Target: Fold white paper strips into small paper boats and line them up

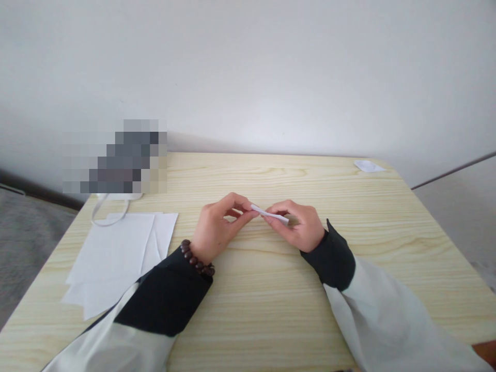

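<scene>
A small folded piece of white paper [279, 217] is held above the middle of the table, seen nearly edge-on as a narrow strip. My left hand [222, 225] pinches its left end between thumb and fingers. My right hand [296, 222] grips the other end, with the thumb on the near side and the fingers curled behind. The two hands almost meet at the paper's middle. Fingers cover part of the paper, so its full folded shape cannot be made out. A dark beaded bracelet [197, 262] circles my left wrist.
Several loose white sheets [112, 248] lie overlapping on the wood-grain table [251, 310] at the left. Behind them are a white cable [93, 214] and a blurred-out dark object [124, 157]. A folded white paper piece [368, 166] rests near the far right corner, by the wall.
</scene>
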{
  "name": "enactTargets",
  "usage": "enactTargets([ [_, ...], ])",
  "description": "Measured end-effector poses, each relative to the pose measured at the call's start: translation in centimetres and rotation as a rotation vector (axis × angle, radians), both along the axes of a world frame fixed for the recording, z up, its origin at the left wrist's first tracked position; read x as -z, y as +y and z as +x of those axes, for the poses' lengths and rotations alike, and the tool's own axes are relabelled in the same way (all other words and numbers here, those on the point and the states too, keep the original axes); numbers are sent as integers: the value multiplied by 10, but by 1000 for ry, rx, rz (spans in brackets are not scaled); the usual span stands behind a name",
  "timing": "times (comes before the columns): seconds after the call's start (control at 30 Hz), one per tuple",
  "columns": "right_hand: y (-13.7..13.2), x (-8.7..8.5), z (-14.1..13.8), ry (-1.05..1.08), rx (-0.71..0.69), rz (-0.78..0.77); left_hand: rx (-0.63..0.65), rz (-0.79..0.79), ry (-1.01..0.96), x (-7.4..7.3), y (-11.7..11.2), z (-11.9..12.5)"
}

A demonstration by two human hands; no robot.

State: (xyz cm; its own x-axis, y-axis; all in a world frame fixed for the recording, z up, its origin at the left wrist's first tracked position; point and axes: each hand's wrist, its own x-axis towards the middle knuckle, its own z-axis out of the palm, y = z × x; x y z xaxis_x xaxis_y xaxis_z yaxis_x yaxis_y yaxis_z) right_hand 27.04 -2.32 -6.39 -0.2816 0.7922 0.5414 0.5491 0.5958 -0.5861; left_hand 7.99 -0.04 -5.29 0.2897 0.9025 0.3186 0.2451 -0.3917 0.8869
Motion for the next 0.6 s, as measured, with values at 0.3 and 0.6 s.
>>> enactTargets([
  [0.3,0,-3,2,-63,53,134,-13,46,29,-1,1,-2],
  [0.6,0,-3,1,-62,131,128,-7,39,78,-3,1,-1],
])
